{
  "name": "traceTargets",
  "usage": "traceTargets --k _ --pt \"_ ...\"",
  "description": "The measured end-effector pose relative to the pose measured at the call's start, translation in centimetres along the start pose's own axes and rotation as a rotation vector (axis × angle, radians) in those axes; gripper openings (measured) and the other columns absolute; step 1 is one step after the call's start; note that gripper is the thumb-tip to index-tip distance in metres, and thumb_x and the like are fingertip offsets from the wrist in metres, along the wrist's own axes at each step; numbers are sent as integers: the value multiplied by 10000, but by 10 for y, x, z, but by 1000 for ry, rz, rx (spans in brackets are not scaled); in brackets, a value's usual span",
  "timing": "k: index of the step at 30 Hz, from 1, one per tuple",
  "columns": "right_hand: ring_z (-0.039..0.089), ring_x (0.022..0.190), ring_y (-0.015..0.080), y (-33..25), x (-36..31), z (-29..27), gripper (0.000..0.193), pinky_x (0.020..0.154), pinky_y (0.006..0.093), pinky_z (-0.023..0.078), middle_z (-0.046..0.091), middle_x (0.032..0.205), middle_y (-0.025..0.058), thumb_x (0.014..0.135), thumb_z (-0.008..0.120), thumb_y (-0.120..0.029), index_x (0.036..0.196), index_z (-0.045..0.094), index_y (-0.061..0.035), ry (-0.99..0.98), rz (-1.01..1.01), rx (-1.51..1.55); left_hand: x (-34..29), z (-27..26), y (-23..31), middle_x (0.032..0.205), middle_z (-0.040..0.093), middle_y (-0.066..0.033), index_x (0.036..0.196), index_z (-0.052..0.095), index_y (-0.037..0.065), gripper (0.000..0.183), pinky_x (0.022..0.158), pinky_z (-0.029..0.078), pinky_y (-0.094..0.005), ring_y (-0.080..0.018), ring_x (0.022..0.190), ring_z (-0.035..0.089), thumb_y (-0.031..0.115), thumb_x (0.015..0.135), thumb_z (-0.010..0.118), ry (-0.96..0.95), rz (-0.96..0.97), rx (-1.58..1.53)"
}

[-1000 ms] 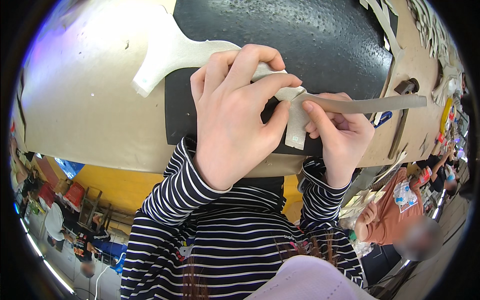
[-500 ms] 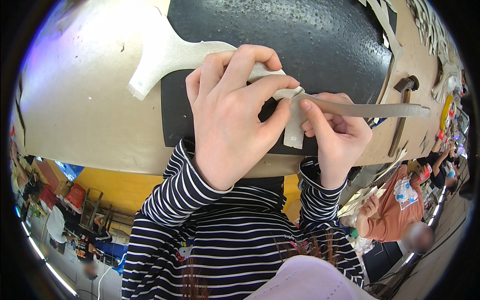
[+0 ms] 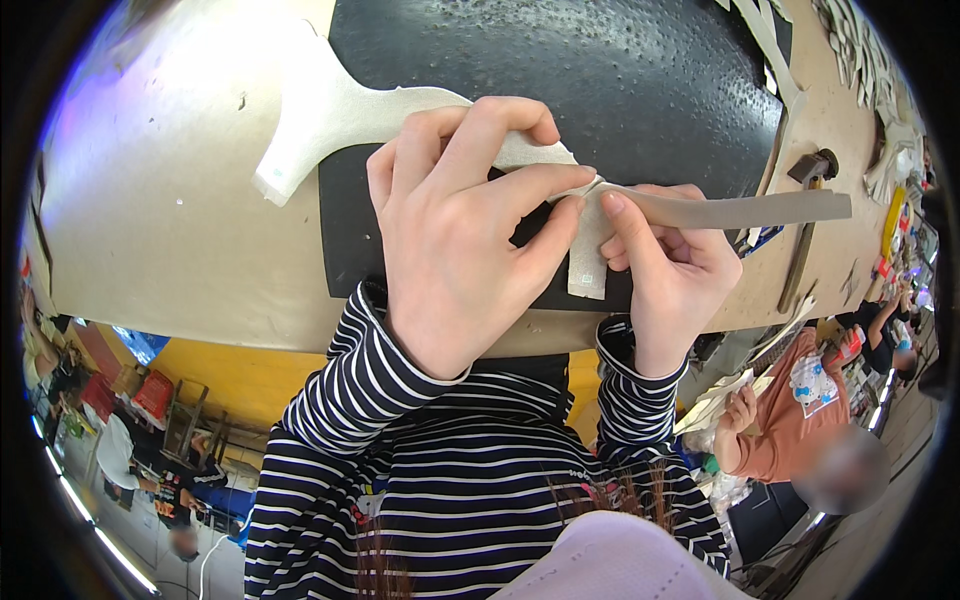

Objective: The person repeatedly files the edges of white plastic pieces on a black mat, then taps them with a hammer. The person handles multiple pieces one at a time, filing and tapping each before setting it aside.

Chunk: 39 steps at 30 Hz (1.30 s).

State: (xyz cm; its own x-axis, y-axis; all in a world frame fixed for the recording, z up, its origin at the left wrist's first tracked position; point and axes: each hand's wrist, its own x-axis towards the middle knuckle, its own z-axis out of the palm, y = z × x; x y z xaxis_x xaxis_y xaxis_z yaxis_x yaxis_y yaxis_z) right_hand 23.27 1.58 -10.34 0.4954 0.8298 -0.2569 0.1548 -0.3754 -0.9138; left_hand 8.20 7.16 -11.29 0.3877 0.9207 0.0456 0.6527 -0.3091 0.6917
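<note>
My left hand (image 3: 470, 240) presses down on a pale beige cut-out piece (image 3: 340, 115) that lies across a black textured mat (image 3: 620, 70). Its fingers pinch the piece where it meets a long beige strip (image 3: 740, 208). My right hand (image 3: 670, 270) grips that same joint from the right, thumb on top. The strip runs out to the right over the mat's edge. A short tab (image 3: 585, 265) of the material hangs down between both hands. Both sleeves are striped black and white.
The mat lies on a tan worktable (image 3: 150, 230). A hammer (image 3: 805, 215) rests at the right, with more beige cut pieces (image 3: 880, 90) along the far right edge. A person in an orange shirt (image 3: 800, 420) sits lower right; other people are at the far left.
Both hands stay pinched on the joint. The view has shifted slightly; the strip's free end has lifted a little toward the right.
</note>
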Motion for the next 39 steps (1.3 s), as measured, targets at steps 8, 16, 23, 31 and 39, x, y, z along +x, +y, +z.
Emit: traceTargets --k 8,16,23,31,39 --pt "638 576 65 -1 1 1 112 505 163 453 676 780 55 823 796 10 896 728 61 18 31 -32 2 -2 2 1131 623 66 917 811 187 182 959 309 -383 -169 1082 494 181 736 816 -20 -20 7" --pt "628 563 65 0 1 4 117 490 171 432 671 765 58 827 796 2 906 728 56 33 25 -29 2 -3 3 1133 623 66 918 812 199 179 960 308 -393 -172 1084 491 185 739 811 -34 -30 15" --pt "592 559 65 -1 1 5 103 482 179 422 673 782 65 856 768 5 911 705 66 28 22 -70 2 -3 2 1139 624 61 919 810 205 179 962 311 -396 -183 1079 489 180 742 802 -27 -27 15" --pt "572 535 45 4 -1 8 168 475 162 392 671 695 46 839 800 -42 947 706 47 107 27 -98 1 -2 4 1149 621 61 932 806 201 190 967 308 -393 -183 1095 485 172 744 799 -33 -22 22" --pt "532 537 15 -2 1 14 203 495 157 350 662 686 23 842 801 -73 964 702 55 135 79 -208 -1 -3 -1 1160 610 86 948 784 188 205 937 331 -383 -193 1083 510 136 750 768 -10 52 37"
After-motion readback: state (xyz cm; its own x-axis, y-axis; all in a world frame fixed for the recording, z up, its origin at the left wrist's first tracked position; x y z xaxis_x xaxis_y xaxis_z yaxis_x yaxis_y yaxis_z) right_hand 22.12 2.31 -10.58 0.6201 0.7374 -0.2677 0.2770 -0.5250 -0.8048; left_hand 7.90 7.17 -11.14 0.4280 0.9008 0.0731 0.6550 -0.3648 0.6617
